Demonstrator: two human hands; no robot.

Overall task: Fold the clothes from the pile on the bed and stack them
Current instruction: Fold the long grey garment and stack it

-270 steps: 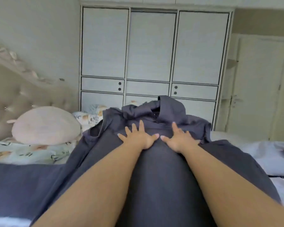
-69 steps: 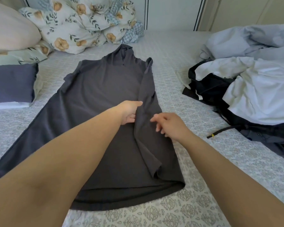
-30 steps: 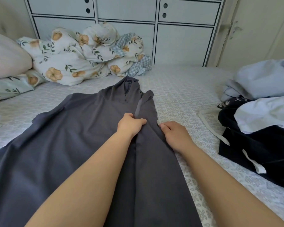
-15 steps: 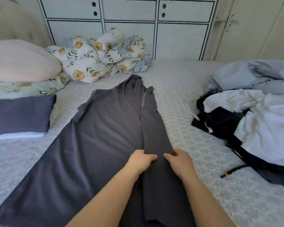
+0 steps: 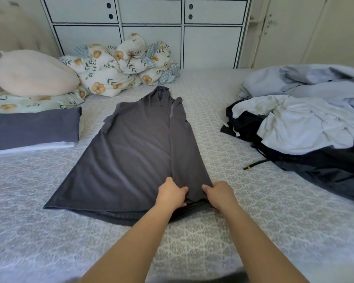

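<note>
1. The grey dress (image 5: 131, 156) lies flat in the middle of the bed (image 5: 243, 201), with its neck end far from me and its bottom edge near me.
2. Its right side is folded over onto the middle, so there is a long strip on top.
3. My left hand (image 5: 171, 195) and my right hand (image 5: 219, 194) are both at the near end of that strip – close together, not touching.
4. My left fingers curl round the strip's left edge, and my right fingers curl round its right edge – both hands grip the cloth.
5. The pile of clothes (image 5: 307, 123) sits on my right, well apart from the dress – white, pale blue and dark things all mixed up.
6. A folded dark blue cloth (image 5: 31, 127) lies on my left.
7. A flowery blanket (image 5: 119, 66) is bunched up at the far side, and a pink pillow (image 5: 33, 73) is beside it.
</note>
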